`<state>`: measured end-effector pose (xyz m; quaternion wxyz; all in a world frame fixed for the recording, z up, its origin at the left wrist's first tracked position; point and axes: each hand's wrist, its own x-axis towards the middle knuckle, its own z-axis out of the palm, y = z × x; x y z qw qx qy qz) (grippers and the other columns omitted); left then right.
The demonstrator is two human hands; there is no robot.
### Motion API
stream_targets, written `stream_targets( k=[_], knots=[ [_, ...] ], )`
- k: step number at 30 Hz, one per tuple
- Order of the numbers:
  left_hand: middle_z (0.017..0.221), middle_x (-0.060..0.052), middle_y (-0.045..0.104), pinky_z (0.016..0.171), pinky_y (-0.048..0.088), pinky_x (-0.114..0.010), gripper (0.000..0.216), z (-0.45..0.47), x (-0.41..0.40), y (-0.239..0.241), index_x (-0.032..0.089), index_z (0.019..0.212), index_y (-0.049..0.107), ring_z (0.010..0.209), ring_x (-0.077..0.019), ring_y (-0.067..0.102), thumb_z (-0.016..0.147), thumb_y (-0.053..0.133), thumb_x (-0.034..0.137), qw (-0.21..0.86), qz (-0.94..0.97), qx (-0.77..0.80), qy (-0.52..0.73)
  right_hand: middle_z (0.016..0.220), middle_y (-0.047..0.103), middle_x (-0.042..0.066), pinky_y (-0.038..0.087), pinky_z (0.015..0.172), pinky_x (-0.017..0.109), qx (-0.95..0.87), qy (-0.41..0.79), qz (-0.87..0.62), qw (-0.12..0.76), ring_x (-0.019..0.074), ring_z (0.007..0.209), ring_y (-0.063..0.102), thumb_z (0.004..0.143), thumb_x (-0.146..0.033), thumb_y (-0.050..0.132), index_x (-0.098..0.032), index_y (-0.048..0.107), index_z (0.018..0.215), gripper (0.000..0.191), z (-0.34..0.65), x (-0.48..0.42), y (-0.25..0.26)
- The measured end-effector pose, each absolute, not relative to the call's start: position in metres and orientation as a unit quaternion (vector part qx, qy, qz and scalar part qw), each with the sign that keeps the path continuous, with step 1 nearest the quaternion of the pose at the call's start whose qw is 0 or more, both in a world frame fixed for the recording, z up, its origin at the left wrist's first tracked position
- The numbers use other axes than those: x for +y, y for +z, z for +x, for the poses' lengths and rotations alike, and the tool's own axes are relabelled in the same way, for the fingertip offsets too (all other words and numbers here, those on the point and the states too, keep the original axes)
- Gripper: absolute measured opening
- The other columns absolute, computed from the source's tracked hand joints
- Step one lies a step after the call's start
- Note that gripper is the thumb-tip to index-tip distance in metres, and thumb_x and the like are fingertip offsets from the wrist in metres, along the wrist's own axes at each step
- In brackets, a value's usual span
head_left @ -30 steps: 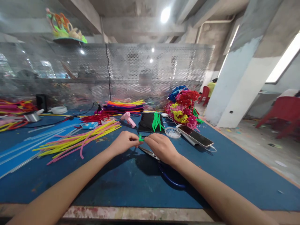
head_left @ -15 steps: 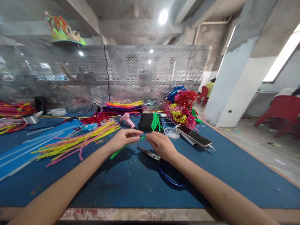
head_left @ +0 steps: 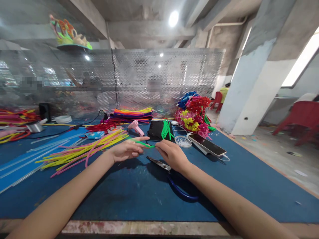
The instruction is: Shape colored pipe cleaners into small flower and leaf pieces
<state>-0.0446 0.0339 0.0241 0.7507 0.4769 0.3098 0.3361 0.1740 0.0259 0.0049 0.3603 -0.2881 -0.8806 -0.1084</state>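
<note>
Blue bench (head_left: 139,199): green pipe cleaner (head_left: 142,143), bunched a second ago, is lying across half-open left hand (head_left: 126,151); right hand (head_left: 171,154) is pinching its end.

A bare strip of the blue mat (head_left: 129,199) is left at the near edge, and a wider bare stretch at the near right. The middle is taken up by the left hand (head_left: 126,151) and right hand (head_left: 171,154), a green pipe cleaner (head_left: 144,143) spanned between them, with scissors (head_left: 161,164) laid under the right wrist. The left is barred by a pipe cleaner pile (head_left: 82,149), the far side by a glue gun (head_left: 136,127), black pouch (head_left: 155,130), bead dish (head_left: 183,141) and phone (head_left: 206,143).
</note>
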Motion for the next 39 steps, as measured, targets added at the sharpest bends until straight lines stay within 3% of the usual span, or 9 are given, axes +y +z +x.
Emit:
stream_targets(
  k=[4, 7, 12, 18, 22, 27, 30, 32, 39],
  knots=[
    [0.080, -0.007, 0.063, 0.041, 0.025, -0.013, 0.038, -0.044, 0.035, 0.021, 0.014, 0.096, 0.064, 0.057, -0.0042, 0.045, 0.060, 0.069, 0.006, 0.745, 0.467, 0.324, 0.348, 0.072, 0.056, 0.005, 0.035, 0.061, 0.022, -0.879, -0.115, -0.295, 0.356, 0.0125, 0.068, 0.050, 0.090, -0.022, 0.034, -0.015, 0.056, 0.086, 0.024, 0.173, 0.024, 0.005],
    [0.081, -0.010, 0.065, 0.042, 0.026, -0.015, 0.029, -0.039, 0.033, 0.020, 0.010, 0.086, 0.067, 0.057, -0.0058, 0.047, 0.060, 0.073, 0.024, 0.713, 0.488, 0.372, 0.340, 0.071, 0.055, 0.004, 0.034, 0.061, 0.022, -0.884, -0.151, -0.290, 0.335, 0.0122, 0.066, 0.048, 0.090, -0.021, 0.035, -0.015, 0.057, 0.084, 0.024, 0.172, 0.023, 0.006],
    [0.065, -0.009, 0.064, 0.040, 0.021, -0.016, 0.044, -0.031, 0.027, 0.020, 0.008, 0.069, 0.066, 0.046, -0.0052, 0.041, 0.064, 0.063, 0.052, 0.616, 0.574, 0.474, 0.256, 0.068, 0.054, 0.004, 0.031, 0.060, 0.023, -0.896, -0.205, -0.255, 0.300, 0.0128, 0.063, 0.045, 0.090, -0.020, 0.033, -0.015, 0.057, 0.081, 0.026, 0.169, 0.020, 0.007],
    [0.055, -0.002, 0.057, 0.039, 0.015, -0.017, 0.042, -0.028, 0.026, 0.020, 0.009, 0.067, 0.065, 0.040, -0.0032, 0.029, 0.066, 0.061, 0.051, 0.550, 0.630, 0.481, 0.264, 0.069, 0.055, 0.003, 0.031, 0.060, 0.023, -0.898, -0.211, -0.249, 0.295, 0.0128, 0.064, 0.045, 0.090, -0.018, 0.033, -0.015, 0.057, 0.083, 0.025, 0.168, 0.020, 0.006],
    [0.044, 0.002, 0.046, 0.041, 0.023, -0.019, 0.041, -0.026, 0.026, 0.022, 0.010, 0.062, 0.065, 0.041, -0.0057, 0.034, 0.075, 0.053, 0.047, 0.475, 0.719, 0.429, 0.271, 0.068, 0.054, 0.002, 0.030, 0.059, 0.023, -0.906, -0.210, -0.241, 0.277, 0.0125, 0.063, 0.044, 0.091, -0.022, 0.034, -0.016, 0.056, 0.080, 0.025, 0.167, 0.019, 0.006],
    [0.077, -0.004, 0.067, 0.066, 0.043, -0.027, 0.027, -0.025, 0.019, 0.025, 0.016, 0.090, 0.066, 0.070, -0.0153, 0.059, 0.083, 0.046, 0.032, 0.211, 0.875, 0.366, 0.236, 0.066, 0.054, 0.002, 0.029, 0.057, 0.025, -0.902, -0.211, -0.241, 0.289, 0.0125, 0.060, 0.044, 0.091, -0.023, 0.033, -0.016, 0.056, 0.078, 0.027, 0.168, 0.021, 0.007],
    [0.100, -0.007, 0.067, 0.095, 0.030, -0.047, 0.028, -0.022, 0.013, 0.021, 0.019, 0.107, 0.060, 0.102, -0.0220, 0.055, 0.086, 0.041, 0.020, -0.048, 0.900, 0.365, 0.234, 0.066, 0.054, 0.003, 0.029, 0.056, 0.025, -0.899, -0.195, -0.269, 0.287, 0.0129, 0.060, 0.045, 0.090, -0.020, 0.034, -0.016, 0.056, 0.076, 0.027, 0.169, 0.024, 0.004],
    [0.109, -0.007, 0.064, 0.100, 0.016, -0.056, 0.030, -0.018, 0.010, 0.017, 0.020, 0.111, 0.057, 0.114, -0.0244, 0.048, 0.087, 0.039, 0.019, -0.160, 0.886, 0.367, 0.234, 0.068, 0.056, 0.004, 0.031, 0.057, 0.024, -0.893, -0.141, -0.300, 0.306, 0.0129, 0.062, 0.048, 0.089, -0.020, 0.035, -0.016, 0.057, 0.077, 0.025, 0.169, 0.026, 0.003],
    [0.135, -0.011, 0.041, 0.106, 0.007, -0.049, 0.045, -0.008, 0.007, 0.004, 0.014, 0.129, 0.039, 0.129, -0.0234, 0.027, 0.087, 0.038, 0.031, -0.232, 0.887, 0.346, 0.202, 0.065, 0.060, 0.001, 0.037, 0.058, 0.022, -0.786, 0.157, -0.405, 0.439, 0.0119, 0.060, 0.054, 0.080, -0.021, 0.048, -0.017, 0.058, 0.075, 0.012, 0.171, 0.035, 0.003]
  ],
)
